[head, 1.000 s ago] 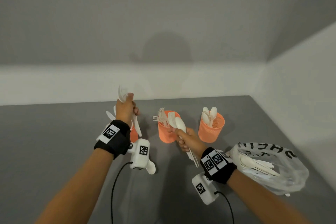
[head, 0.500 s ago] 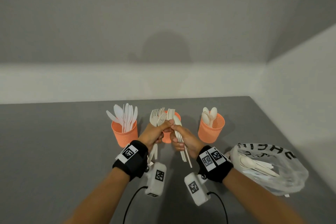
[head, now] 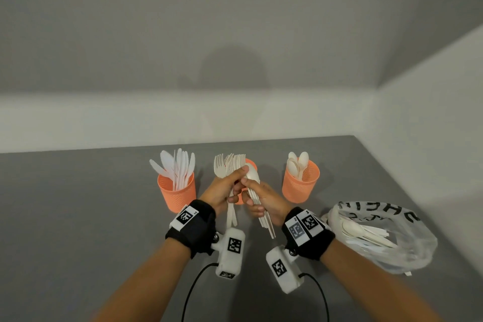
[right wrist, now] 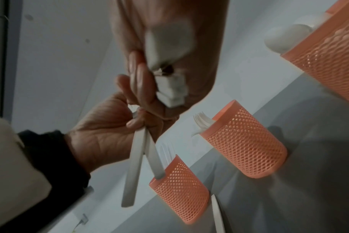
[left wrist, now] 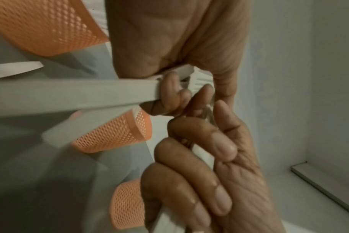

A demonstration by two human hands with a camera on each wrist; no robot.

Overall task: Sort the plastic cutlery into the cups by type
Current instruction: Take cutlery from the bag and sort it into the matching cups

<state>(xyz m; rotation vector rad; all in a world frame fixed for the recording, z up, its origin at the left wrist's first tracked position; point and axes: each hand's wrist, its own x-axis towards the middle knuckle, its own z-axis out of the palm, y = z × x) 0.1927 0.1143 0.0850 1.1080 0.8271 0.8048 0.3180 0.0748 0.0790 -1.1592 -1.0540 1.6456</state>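
Three orange mesh cups stand in a row: the left cup (head: 177, 192) holds knives, the middle cup (right wrist: 243, 146) holds forks and is mostly hidden behind my hands in the head view, and the right cup (head: 300, 187) holds spoons. My left hand (head: 224, 191) grips two white forks (head: 219, 168), their handles (right wrist: 137, 165) hanging below it. Touching it, my right hand (head: 261, 198) grips a bundle of cutlery (head: 266, 222) with a spoon (head: 252, 176) on top. Both hands hover in front of the middle cup.
A clear plastic bag (head: 379, 235) with more white cutlery lies on the grey table (head: 78, 217) at the right, near the white side wall. A white wall runs along the back. Cables trail from the wrist cameras toward me.
My left hand came from the knife cup to the middle and met the right hand. It now grips forks beside the bundle. The right hand has barely moved.
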